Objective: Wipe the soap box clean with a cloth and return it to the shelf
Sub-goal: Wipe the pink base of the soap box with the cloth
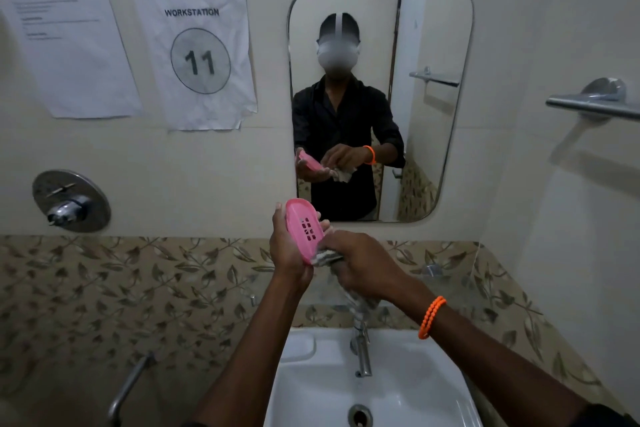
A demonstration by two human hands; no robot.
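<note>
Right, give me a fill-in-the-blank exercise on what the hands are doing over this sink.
1. The left hand holds a soap box coloured ____.
2. The right hand grips a ____ against the soap box's lower edge.
3. The orange bracelet sits on the ____ wrist.
4. The paper sign on the wall shows the number ____.

Missing words: pink; cloth; right; 11

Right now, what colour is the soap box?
Pink, held in the left hand; the soap box shows best in the head view.
</note>
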